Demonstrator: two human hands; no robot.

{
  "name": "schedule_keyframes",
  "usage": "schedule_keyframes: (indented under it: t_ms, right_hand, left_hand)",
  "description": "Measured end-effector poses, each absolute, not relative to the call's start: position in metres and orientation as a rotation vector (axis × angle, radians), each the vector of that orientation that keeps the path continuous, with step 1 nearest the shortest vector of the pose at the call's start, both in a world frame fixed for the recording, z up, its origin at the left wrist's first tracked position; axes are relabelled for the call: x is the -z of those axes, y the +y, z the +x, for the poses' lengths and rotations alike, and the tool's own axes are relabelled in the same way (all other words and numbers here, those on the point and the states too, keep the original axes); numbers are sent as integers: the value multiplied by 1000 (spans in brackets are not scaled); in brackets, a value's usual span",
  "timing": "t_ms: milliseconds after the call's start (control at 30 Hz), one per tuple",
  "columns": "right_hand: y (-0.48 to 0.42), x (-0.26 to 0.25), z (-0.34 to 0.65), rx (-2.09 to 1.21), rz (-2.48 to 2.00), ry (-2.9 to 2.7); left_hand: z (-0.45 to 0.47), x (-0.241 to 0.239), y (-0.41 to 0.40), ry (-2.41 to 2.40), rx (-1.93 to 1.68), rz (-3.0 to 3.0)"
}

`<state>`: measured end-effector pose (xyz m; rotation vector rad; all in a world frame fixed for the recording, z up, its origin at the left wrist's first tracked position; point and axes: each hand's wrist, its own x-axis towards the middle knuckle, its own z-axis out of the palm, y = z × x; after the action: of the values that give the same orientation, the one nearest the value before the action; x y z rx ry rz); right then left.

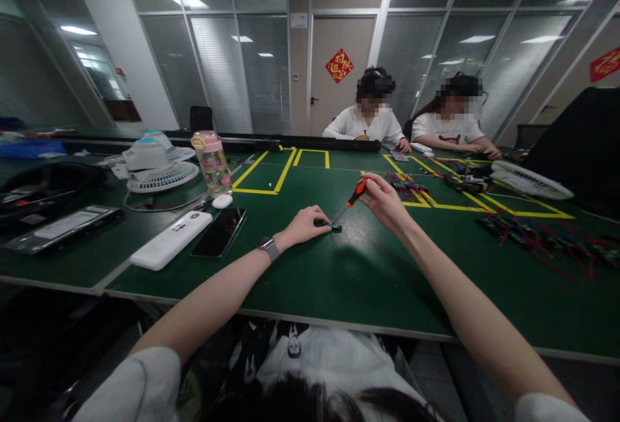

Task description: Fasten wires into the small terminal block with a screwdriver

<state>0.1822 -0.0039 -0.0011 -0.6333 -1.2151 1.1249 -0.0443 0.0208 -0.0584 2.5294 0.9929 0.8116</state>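
Note:
My right hand (381,199) is closed around the orange and black handle of a screwdriver (358,192). Its thin shaft slants down and to the left, with the tip at a small green terminal block (336,227) on the table. My left hand (309,223), with a watch on its wrist, rests low beside the block and pinches its left end between thumb and fingers. Whether the tip sits in a screw is too small to make out.
On the green table (290,273) to the left are a white phone-like device (172,241), a black phone (220,231), a drink bottle (213,163) and white fans (162,173). Wire bundles (547,241) lie at the right. Two people (365,115) sit across the table.

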Motion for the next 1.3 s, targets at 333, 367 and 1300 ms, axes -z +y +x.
schedule_keyframes:
  t_ms: [333,367,1300]
  right_hand:
    - [-4,2,182,-1142,-649,-1230]
    - [-3,2,182,-1132,-664,-1228]
    - [1,5,186,-1147,-656,-1195]
  left_hand:
    - [-45,57,20,995,-791,2508]
    - [-45,57,20,998,-791,2508]
    - [-44,58,19,1013,-783,2512]
